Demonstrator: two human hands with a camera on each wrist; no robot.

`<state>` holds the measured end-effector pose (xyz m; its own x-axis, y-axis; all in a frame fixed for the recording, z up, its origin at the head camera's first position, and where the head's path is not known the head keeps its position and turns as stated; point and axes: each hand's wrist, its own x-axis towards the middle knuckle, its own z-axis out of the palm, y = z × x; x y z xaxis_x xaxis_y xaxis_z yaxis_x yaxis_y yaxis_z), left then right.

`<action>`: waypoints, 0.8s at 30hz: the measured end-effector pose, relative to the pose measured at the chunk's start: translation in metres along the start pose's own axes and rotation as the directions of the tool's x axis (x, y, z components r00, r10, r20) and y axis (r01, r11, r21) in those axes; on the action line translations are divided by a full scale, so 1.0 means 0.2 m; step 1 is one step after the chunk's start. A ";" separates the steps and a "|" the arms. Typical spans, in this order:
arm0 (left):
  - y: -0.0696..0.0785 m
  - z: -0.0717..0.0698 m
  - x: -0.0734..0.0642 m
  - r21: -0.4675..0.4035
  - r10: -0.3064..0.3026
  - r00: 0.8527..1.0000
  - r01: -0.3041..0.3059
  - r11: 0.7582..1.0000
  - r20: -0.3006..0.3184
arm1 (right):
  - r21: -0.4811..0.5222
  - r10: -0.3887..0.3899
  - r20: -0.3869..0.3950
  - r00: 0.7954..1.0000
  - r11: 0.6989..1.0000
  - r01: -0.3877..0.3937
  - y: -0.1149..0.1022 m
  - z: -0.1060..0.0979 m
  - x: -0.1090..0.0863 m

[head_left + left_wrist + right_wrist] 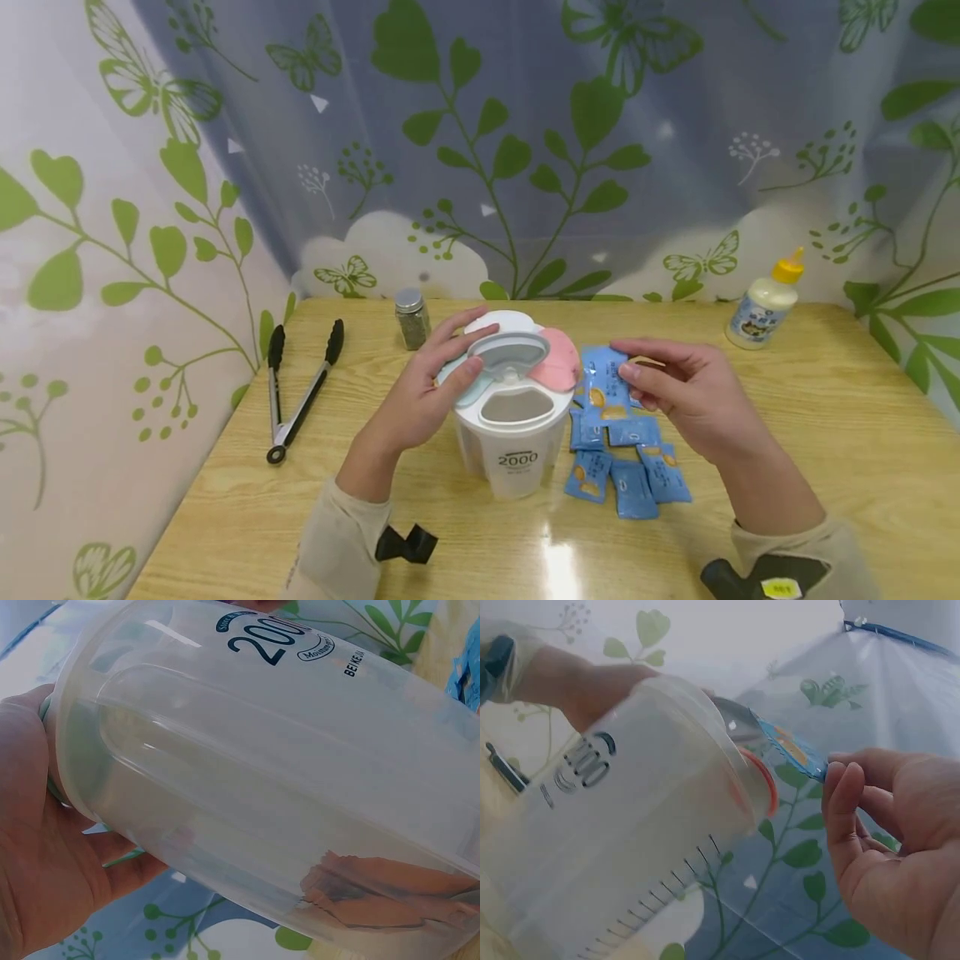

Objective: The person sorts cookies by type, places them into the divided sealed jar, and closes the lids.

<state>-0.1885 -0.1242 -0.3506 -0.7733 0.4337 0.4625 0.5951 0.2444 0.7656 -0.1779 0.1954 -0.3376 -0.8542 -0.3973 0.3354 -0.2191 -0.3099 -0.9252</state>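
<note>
A clear storage canister marked 2000 stands on the table, its lid divided into white, pink and pale blue flaps. One grey-rimmed flap is raised above an opening. My left hand rests on the lid's left side, fingers extended over it and the thumb at the raised flap. Thumb and fingers of my right hand pinch a blue snack packet right of the lid. Several more blue packets lie below that hand. Brown packets show inside the canister in the left wrist view.
Black-tipped tongs lie spread at the left. A small jar with a grey cap stands behind my left hand. At the back right is a bottle with a yellow nozzle. Patterned cloth hangs behind the table.
</note>
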 end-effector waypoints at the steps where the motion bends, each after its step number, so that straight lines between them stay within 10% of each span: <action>1: 0.00 0.00 0.00 0.001 0.000 1.000 0.000 1.000 -0.001 | 0.043 -0.019 0.003 1.000 0.999 0.019 0.00 0.01 0.00; 14: 0.00 0.00 0.00 0.010 0.002 1.000 -0.002 1.000 -0.008 | 0.274 -0.179 0.124 0.976 0.952 0.140 0.05 0.15 0.00; 24: 0.00 0.00 -0.01 0.029 0.003 1.000 -0.003 1.000 -0.001 | 0.084 -0.151 0.128 0.980 0.986 0.141 0.05 0.22 -0.01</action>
<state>-0.1875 -0.1249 -0.3507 -0.7719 0.4333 0.4653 0.6032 0.2679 0.7512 -0.1576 0.1556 -0.3395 -0.7437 -0.4530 0.4915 -0.2973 -0.4344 -0.8502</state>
